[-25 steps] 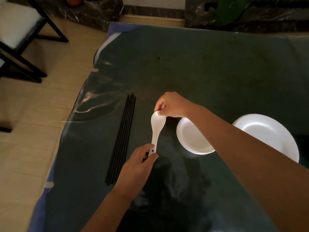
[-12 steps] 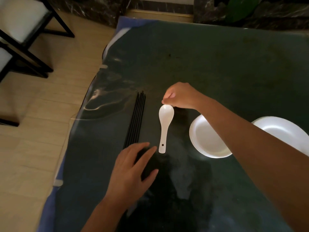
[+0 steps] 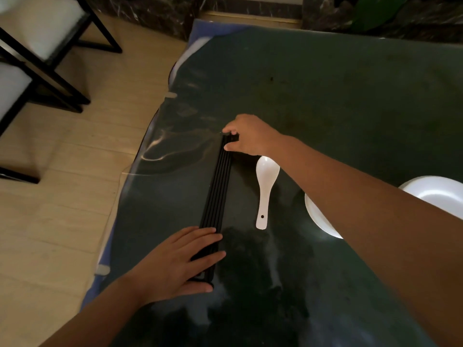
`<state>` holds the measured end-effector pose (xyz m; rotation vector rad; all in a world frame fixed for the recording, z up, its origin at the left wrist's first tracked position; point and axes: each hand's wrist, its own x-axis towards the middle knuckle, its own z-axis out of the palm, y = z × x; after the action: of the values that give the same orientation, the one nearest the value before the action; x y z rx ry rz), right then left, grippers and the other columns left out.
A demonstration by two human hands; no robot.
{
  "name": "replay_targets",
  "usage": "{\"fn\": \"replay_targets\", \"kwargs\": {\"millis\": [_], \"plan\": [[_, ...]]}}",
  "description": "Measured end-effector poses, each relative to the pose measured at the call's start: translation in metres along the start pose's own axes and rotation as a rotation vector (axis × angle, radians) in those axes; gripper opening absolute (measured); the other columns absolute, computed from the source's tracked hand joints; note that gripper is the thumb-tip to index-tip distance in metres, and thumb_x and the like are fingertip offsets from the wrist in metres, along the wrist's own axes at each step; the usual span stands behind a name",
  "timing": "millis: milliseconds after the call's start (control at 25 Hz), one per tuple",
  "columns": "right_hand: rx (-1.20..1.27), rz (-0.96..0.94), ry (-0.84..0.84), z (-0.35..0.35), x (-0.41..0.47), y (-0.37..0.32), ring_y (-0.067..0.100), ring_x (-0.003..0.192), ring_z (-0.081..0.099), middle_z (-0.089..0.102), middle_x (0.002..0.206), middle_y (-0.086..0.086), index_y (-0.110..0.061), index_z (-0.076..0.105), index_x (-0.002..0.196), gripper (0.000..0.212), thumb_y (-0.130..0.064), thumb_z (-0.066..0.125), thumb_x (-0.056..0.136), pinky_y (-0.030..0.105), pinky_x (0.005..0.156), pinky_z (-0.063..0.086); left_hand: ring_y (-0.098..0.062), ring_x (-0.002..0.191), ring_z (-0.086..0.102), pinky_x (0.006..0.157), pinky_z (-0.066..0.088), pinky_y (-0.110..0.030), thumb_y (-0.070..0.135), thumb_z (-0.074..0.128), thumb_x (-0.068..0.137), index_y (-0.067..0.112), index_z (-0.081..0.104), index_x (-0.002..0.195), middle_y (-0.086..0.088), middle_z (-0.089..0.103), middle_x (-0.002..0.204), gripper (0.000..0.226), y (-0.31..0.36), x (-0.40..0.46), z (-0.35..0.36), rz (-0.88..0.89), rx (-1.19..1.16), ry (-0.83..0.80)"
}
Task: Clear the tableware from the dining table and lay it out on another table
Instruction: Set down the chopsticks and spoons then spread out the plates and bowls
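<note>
Left hand (image 3: 175,261) flat on chopsticks (image 3: 217,186), fingers straight; right hand (image 3: 250,135) pinches far ends. Square the bundle, ends level, clear of spoon (image 3: 265,189).

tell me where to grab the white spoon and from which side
Pinch the white spoon by its narrow handle, near the end with the hole, coming from above. It lies flat on the table with the bowl end close under the right forearm, so the near handle end is freest for the fingers.
</note>
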<state>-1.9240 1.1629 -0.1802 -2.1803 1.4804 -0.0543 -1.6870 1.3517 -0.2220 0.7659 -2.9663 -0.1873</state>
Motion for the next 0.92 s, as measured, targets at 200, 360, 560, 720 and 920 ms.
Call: {"fn": "replay_targets", "kwargs": {"millis": [200, 360, 560, 720, 920], "plan": [[-0.025, -0.019, 0.06, 0.004, 0.006, 0.0, 0.026, 0.101, 0.057, 0.056, 0.117, 0.012, -0.008, 0.061, 0.119, 0.044, -0.032, 0.066, 0.082, 0.034, 0.085, 0.045, -0.023, 0.123, 0.051, 0.102, 0.037, -0.045, 0.061, 0.051, 0.083, 0.022, 0.061, 0.119, -0.007, 0.061, 0.127, 0.054, -0.009, 0.004, 0.004, 0.049, -0.014, 0.056], [-0.074, -0.052, 0.063, 0.006, 0.012, 0.0, 0.026, 0.1, 0.056, 0.058, 0.11, 0.011, -0.01, 0.064, 0.115, 0.038, -0.031, 0.065, 0.083, 0.029, 0.078, 0.039, -0.022, 0.119, 0.053, 0.102, 0.039, -0.037, 0.063, 0.05, 0.082, 0.021, 0.065, 0.114, -0.005, 0.065, 0.122, 0.055, -0.014, 0.008, 0.004, 0.078, 0.001, 0.088], [-0.117, -0.071, 0.077, 0.007, 0.012, 0.002, 0.026, 0.106, 0.054, 0.058, 0.115, 0.01, -0.013, 0.059, 0.122, 0.042, -0.033, 0.063, 0.085, 0.037, 0.088, 0.045, -0.025, 0.118, 0.056, 0.094, 0.047, -0.037, 0.06, 0.053, 0.082, 0.017, 0.067, 0.112, -0.008, 0.065, 0.121, 0.054, -0.021, 0.017, 0.004, 0.098, 0.007, 0.101], [-0.104, -0.031, 0.117, 0.004, 0.009, 0.009, 0.026, 0.105, 0.056, 0.059, 0.115, 0.01, -0.012, 0.061, 0.12, 0.04, -0.032, 0.063, 0.085, 0.036, 0.087, 0.046, -0.025, 0.122, 0.053, 0.096, 0.045, -0.037, 0.057, 0.052, 0.084, 0.016, 0.064, 0.117, -0.008, 0.062, 0.126, 0.054, -0.025, 0.018, 0.003, 0.091, 0.003, 0.098], [-0.11, -0.009, 0.135, 0.003, 0.008, 0.013, 0.025, 0.103, 0.056, 0.059, 0.113, 0.01, -0.013, 0.062, 0.118, 0.038, -0.032, 0.064, 0.084, 0.031, 0.082, 0.043, -0.026, 0.124, 0.051, 0.096, 0.045, -0.037, 0.053, 0.055, 0.084, 0.013, 0.063, 0.119, -0.01, 0.06, 0.128, 0.053, -0.028, 0.019, 0.002, 0.091, -0.002, 0.102]]}}
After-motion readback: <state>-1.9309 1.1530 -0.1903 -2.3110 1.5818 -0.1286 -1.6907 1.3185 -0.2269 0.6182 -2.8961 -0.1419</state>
